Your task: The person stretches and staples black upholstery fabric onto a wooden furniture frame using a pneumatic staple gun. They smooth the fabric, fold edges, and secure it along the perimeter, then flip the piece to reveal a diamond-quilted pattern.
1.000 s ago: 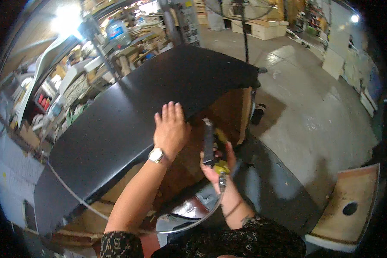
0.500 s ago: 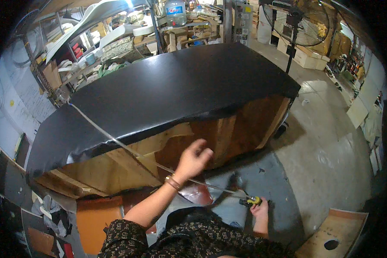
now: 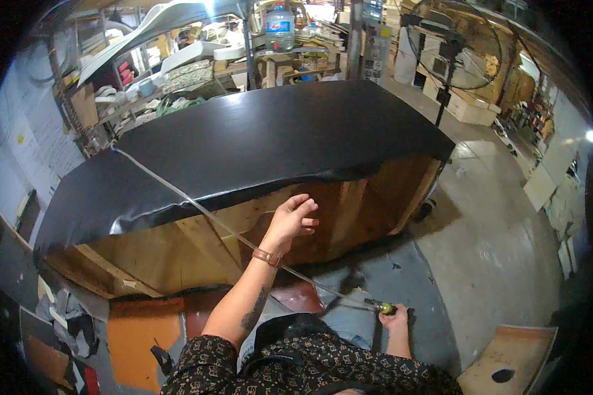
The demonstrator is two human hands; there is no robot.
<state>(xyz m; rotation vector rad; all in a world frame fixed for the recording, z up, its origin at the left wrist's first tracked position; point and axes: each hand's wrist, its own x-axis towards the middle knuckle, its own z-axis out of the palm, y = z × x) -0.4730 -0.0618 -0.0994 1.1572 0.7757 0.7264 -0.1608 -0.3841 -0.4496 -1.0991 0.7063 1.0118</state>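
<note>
A large black-upholstered piece (image 3: 270,135) stands before me, its open wooden underside (image 3: 197,247) facing me. In front of that underside hovers my left hand (image 3: 293,220), open and holding nothing, its fingers loosely bent. Low at the right, my right hand (image 3: 394,317) is closed around a small yellow-and-black tape measure (image 3: 381,306). From it a long pale blade (image 3: 211,216) runs taut up to the left, behind my left wrist and across the black cover to the far left edge. The exact contact at that far end is too small to make out.
Orange sheet material (image 3: 141,339) lies on the floor at lower left, beside grey scraps (image 3: 69,322). A curved wooden panel (image 3: 514,359) with a hole sits at lower right. A standing fan (image 3: 451,52) and loaded shelves (image 3: 197,66) are beyond the upholstered piece.
My left hand has risen slightly and turned, its fingers now bent to the right. My right hand stays low with the tape measure, which has tilted a little. The view has shifted slightly.
</note>
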